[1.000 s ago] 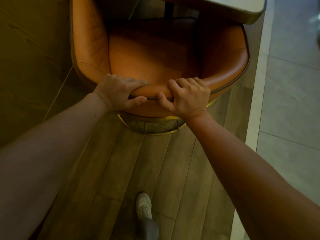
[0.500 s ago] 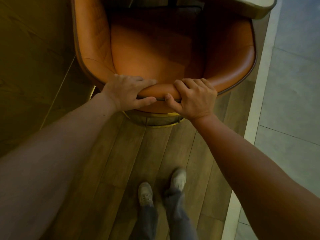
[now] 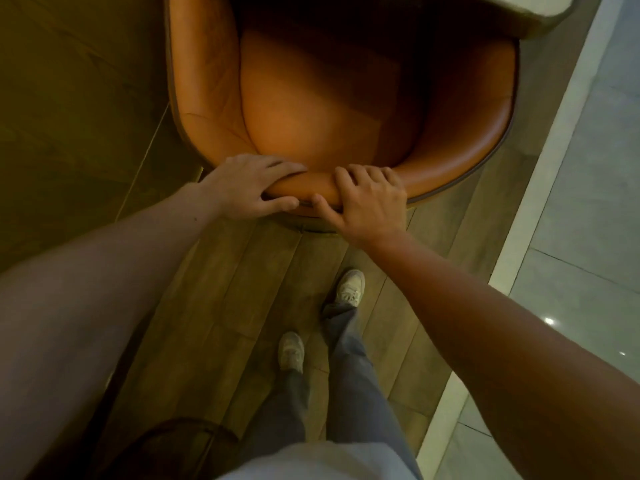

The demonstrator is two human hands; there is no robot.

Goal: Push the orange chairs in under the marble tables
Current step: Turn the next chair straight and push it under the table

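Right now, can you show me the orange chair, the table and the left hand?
orange chair (image 3: 311, 109), head view, middle of the seat cushion.
table (image 3: 526, 5), head view, pale top near its rounded corner.
left hand (image 3: 246, 185), head view, back of the hand.

orange leather tub chair (image 3: 311, 116) w/ front partly under pale marble table (image 3: 540, 15) corner; left hand (image 3: 249, 185) & right hand (image 3: 370, 199) side by side on chair's back rim.

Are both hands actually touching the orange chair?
Touching. The head view shows the left hand and right hand curled over the back rim of the orange chair, gripping it.
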